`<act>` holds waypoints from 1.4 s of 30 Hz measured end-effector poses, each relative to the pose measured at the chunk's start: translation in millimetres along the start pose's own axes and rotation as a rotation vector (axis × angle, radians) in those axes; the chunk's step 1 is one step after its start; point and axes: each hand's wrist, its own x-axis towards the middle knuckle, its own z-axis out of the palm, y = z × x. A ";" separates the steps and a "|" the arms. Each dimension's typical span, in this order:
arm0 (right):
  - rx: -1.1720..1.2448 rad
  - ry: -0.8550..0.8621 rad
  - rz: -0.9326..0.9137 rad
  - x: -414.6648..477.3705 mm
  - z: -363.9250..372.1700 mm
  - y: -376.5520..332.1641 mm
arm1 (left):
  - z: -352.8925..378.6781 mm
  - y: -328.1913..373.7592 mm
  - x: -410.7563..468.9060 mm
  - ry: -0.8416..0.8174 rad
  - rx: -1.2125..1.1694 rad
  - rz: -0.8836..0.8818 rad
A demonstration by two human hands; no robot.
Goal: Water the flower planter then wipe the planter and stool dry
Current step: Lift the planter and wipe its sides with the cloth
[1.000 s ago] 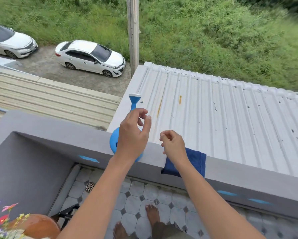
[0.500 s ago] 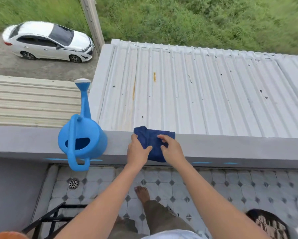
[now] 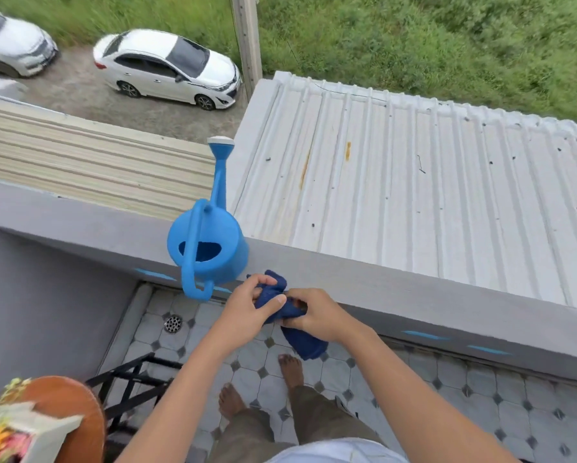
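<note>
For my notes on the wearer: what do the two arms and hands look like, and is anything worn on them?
Both forearms are bare up to the frame edge: no sleeves, gloves, watch or bracelet show. No rings are visible on the left hand or the right hand. The fingernails look short and unpainted.

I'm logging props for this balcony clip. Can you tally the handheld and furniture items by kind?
Watering can: 1
Blue cloth, held in both hands: 1
Flower planter: 1
Round brown stool: 1
Black metal rack: 1
Total: 5

Glossy smooth plastic watering can point(image 3: 210, 248), soft napped cloth point(image 3: 305, 342) (dark blue), matt rough-painted ledge point(image 3: 414, 289)
</note>
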 end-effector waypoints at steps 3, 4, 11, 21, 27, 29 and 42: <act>-0.048 -0.112 -0.065 11.6 26.3 -20.4 | -28.9 -23.0 -34.3 0.076 0.043 -0.066; -0.067 -0.133 -0.085 16.9 38.1 -28.7 | -38.6 -31.1 -47.7 0.130 0.030 -0.090; -0.126 -0.303 -0.142 57.7 127.0 -99.5 | -97.6 -78.1 -135.5 0.822 -0.079 -0.349; -0.053 -0.284 -0.049 68.7 258.1 -189.8 | -138.4 -188.9 -223.0 1.206 -1.189 -0.737; -0.062 -0.259 0.027 70.3 299.2 -200.9 | -167.7 -202.8 -221.4 1.223 -1.373 -0.631; -0.063 -0.229 0.039 71.0 306.7 -202.3 | -175.3 -208.3 -218.7 1.232 -1.397 -0.635; -0.028 -0.254 -0.050 63.1 337.4 -220.8 | -213.0 -211.0 -240.1 1.504 -1.406 -0.565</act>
